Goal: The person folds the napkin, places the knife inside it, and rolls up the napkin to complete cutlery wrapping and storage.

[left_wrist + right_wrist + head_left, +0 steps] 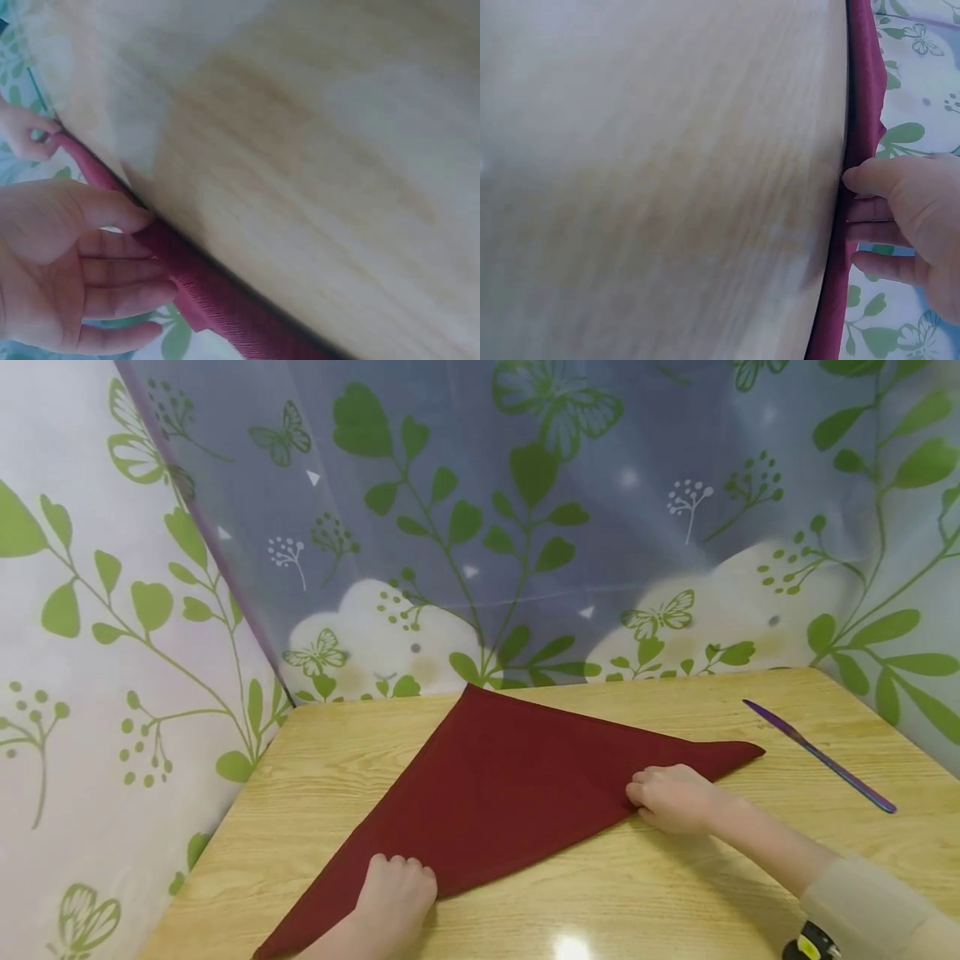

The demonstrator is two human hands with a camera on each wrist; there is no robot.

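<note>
A dark red cloth napkin (pixel 517 777) lies on the wooden table, folded into a large triangle with one corner pointing to the back wall. My left hand (pixel 397 893) pinches its near folded edge toward the left. In the left wrist view the thumb of that hand (pixel 82 262) presses the cloth (pixel 202 285) against the fingers. Farther right along the same edge, my right hand (pixel 675 797) pinches the fold. The right wrist view has the right thumb and fingertips (pixel 862 180) gripping the cloth edge (pixel 866 90) close over the tabletop.
A shiny purple-blue table knife (pixel 821 756) lies slantwise on the right side of the table (pixel 600 902). Cloth hangings (pixel 450 527) printed with leaves and butterflies stand behind the table and along both sides. A black device (pixel 810 943) sits at the right wrist.
</note>
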